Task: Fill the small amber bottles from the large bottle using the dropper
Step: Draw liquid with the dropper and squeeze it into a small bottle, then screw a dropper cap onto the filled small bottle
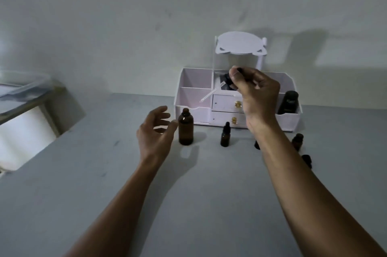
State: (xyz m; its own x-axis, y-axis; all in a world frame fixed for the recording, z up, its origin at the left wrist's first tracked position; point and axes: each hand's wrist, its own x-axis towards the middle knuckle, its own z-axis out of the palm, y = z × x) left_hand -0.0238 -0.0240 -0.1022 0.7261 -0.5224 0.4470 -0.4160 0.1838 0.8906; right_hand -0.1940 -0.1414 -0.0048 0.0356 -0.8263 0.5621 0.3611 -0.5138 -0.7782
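A large amber bottle point(185, 129) stands uncapped on the grey table, just right of my left hand point(156, 131), whose fingers are spread and nearly touch it. My right hand point(254, 91) is raised above the table and pinches the black bulb of a dropper point(225, 84); its glass pipette slants down to the left. A small amber bottle point(225, 135) with a black cap stands mid-table. Another small bottle point(297, 141) stands to the right, and one more point(257, 144) is mostly hidden behind my right forearm.
A white desk organiser point(194, 97) with two drawers and a raised shelf stands against the wall behind the bottles. A dark bottle point(289, 102) sits in its right compartment. A small dark object point(307, 160) lies at the right. The table's left edge drops off beside a metal rack point(25, 97).
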